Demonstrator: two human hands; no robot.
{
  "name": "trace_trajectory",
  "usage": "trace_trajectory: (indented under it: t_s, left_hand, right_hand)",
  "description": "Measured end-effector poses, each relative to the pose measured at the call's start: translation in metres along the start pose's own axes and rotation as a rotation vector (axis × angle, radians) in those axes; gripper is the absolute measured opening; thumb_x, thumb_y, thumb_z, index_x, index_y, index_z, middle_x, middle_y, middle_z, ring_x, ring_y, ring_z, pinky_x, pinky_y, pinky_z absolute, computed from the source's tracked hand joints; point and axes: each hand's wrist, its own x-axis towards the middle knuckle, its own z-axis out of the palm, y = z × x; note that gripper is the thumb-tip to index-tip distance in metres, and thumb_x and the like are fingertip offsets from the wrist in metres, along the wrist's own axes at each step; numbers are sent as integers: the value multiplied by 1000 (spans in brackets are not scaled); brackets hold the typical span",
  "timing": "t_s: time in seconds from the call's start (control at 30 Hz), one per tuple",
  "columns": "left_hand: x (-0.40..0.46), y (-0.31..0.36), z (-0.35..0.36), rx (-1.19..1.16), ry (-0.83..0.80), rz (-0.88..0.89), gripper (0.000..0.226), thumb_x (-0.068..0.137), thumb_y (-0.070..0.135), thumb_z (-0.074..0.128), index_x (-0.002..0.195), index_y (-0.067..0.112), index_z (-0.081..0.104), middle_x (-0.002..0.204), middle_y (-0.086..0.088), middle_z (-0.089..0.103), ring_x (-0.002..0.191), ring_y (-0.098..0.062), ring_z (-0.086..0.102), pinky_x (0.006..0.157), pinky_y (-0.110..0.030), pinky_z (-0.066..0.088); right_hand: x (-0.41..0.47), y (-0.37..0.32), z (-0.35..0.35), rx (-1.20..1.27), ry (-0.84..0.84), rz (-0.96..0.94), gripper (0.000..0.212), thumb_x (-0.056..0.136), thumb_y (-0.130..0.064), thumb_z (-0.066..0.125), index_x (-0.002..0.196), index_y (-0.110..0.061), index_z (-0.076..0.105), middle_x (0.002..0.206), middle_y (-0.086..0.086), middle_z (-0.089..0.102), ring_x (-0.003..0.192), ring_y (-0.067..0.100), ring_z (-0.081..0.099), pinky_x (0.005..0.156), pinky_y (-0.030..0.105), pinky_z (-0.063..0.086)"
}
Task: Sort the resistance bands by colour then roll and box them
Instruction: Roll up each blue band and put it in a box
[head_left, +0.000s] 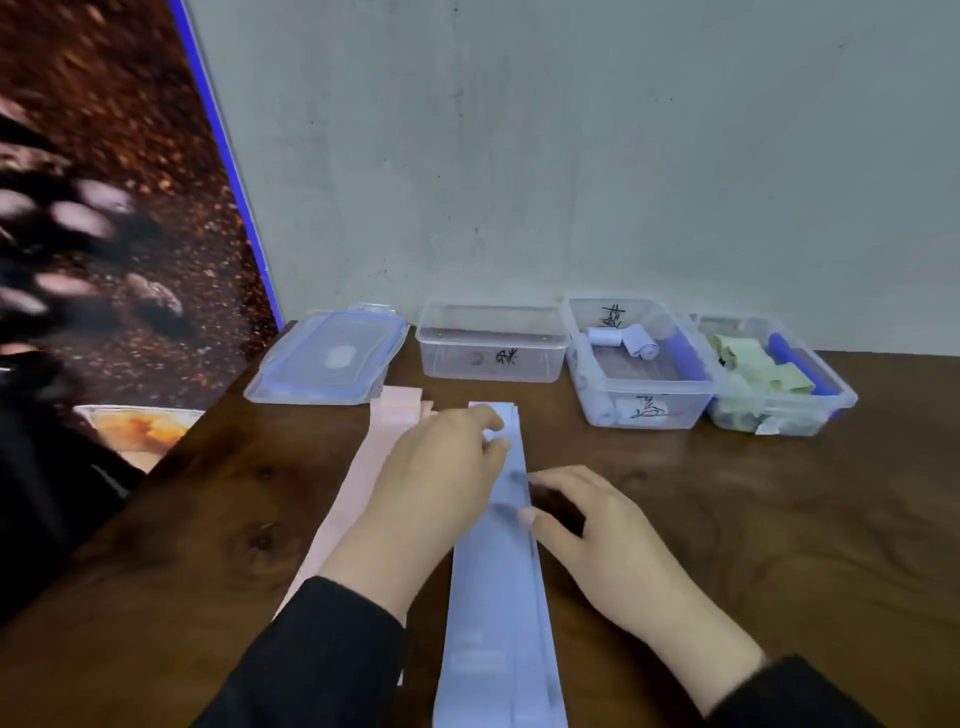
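A stack of pale blue resistance bands (496, 597) lies lengthwise on the brown table, running from the near edge toward the boxes. My left hand (436, 467) pinches the far end of the top blue band between thumb and fingertips. Just to the right, my right hand (587, 525) rests on the table with its fingertips touching the blue stack's right edge. Pink bands (363, 483) lie flat to the left, partly under my left hand. A clear box (636, 364) holds rolled blue bands (639, 343). Another box (779, 384) at the right holds green rolls.
An empty clear box (491, 343) with black writing stands behind the bands. To its left lies a blue-rimmed lid (330, 358). A grey wall rises behind the boxes, and a printed panel (104, 208) leans at the left. Bare table (779, 519) extends to the right.
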Motion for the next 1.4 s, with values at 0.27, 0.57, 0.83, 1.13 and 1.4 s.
trace_trajectory:
  t_s: [0.27,0.57,0.83,1.13,1.4]
  left_hand:
    - [-24,-24,40,229,25,37,41,101,42,51,138,26,53,129,0,59,116,-21,54,97,-39,45]
    - [-23,-31,44,161,110,40,42,100,33,55,142,30,52,127,2,61,116,-20,53,95,-36,42]
    - [-22,-30,45,-145,160,66,34,98,11,58,130,24,64,113,5,61,96,-9,56,84,-21,49]
    - [-31,-15,33,-664,89,150,38,96,3,57,90,39,65,104,14,63,99,-1,59,84,-13,46]
    - [-45,3,29,-820,-22,173,31,95,5,62,94,36,66,96,20,65,102,-1,64,82,-15,46]
  right_hand:
    - [-14,-2,5,-149,-97,-45,43,96,-55,56,132,-33,63,136,-24,52,126,-1,47,115,32,37]
    - [-15,-6,5,-170,-84,-49,46,95,-58,58,133,-33,62,137,-26,51,127,-2,46,115,32,36]
    - [-16,-8,4,-179,-88,-21,45,96,-59,53,133,-36,61,138,-27,49,129,0,45,115,31,37]
    - [-14,-9,-1,286,109,103,35,102,-37,57,137,-39,56,123,-27,65,119,-13,55,104,15,45]
    - [-13,-14,-13,1076,395,278,24,94,-6,68,115,-17,73,94,3,75,96,19,70,94,40,54]
